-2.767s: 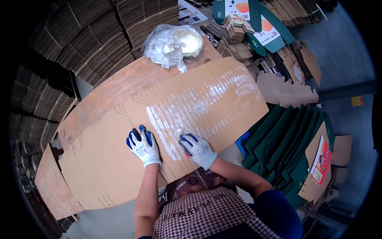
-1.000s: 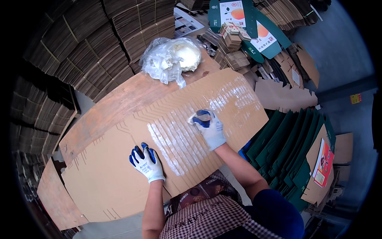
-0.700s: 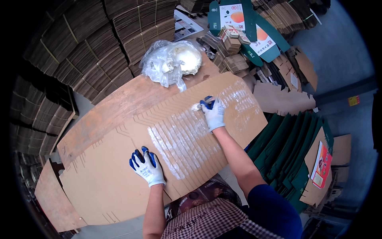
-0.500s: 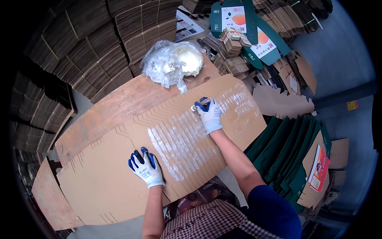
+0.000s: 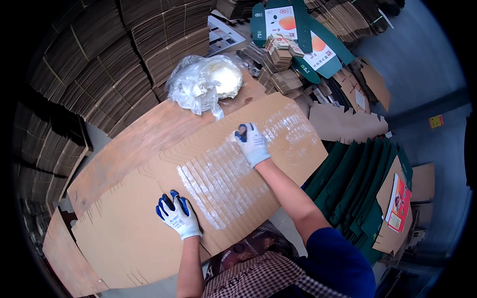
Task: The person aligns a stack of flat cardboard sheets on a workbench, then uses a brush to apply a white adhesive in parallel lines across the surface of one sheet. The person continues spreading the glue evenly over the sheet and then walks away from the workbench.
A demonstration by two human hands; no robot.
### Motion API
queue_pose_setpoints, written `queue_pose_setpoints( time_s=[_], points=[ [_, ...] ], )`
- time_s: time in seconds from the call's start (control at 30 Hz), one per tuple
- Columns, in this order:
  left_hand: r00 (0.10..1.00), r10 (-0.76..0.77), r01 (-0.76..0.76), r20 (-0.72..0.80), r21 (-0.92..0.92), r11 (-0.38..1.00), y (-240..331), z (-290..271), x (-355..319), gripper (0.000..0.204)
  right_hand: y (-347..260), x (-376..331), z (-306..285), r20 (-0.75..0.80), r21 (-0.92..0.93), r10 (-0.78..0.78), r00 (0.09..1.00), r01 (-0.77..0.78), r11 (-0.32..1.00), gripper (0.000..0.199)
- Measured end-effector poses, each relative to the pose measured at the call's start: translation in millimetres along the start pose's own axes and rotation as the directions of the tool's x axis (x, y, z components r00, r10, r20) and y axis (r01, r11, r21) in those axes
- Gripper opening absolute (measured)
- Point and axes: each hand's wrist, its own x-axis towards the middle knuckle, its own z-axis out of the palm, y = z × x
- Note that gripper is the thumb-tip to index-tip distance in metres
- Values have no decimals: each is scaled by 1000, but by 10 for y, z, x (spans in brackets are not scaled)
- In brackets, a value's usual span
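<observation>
Fanned, overlapping cardboard sheets [image 5: 124, 233] lie across a wooden table. White paste [image 5: 206, 186] is smeared over the stepped edges in the middle and in patches toward the right end. My left hand [image 5: 179, 217], in a white glove with blue fingers, rests on the cardboard left of the paste, fingers spread. My right hand [image 5: 252, 145], gloved the same way, is curled against the far side of the pasted strips. Its fingers close around a small thing that they mostly hide. Beyond it, a clear plastic bag [image 5: 191, 92] holds a white paste mass [image 5: 226, 79].
Bare wooden tabletop [image 5: 124, 136] shows along the far side. Tall stacks of bundled cardboard [image 5: 94, 59] stand at the left and back. Green printed box sheets [image 5: 318, 54] lie at the back right, and a fanned row of green sheets [image 5: 353, 184] stands right of the table.
My right hand has shifted slightly left along the far side of the paste, its fingers more curled. My left hand stays spread in place on the cardboard. The whole view has shifted slightly.
</observation>
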Motion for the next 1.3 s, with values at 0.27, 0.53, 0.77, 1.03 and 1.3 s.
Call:
queue_pose_setpoints(
  time_s=[0.27, 0.53, 0.77, 1.03, 1.3],
  points=[
    [1000, -5, 5, -1, 12, 1000, -23, 35, -27, 35, 441, -849, -421, 150, -93, -462, 874, 478, 874, 39],
    [1000, 8, -8, 11, 19, 1000, -19, 30, -21, 37, 970, -280, -523, 30, -166, -58, 998, 62, 984, 43],
    [1000, 16, -17, 23, 20, 1000, -24, 39, -22, 39, 827, -604, -427, 218, -161, -257, 942, 294, 942, 44],
    [1000, 12, -12, 20, 16, 1000, 11, 13, -8, 38, 737, -586, -520, 172, -62, -294, 940, 308, 949, 32],
    [1000, 12, -12, -10, 23, 1000, -40, 22, -19, 37, 726, -75, -587, -100, 168, 87, 991, -69, 983, 34]
  ],
)
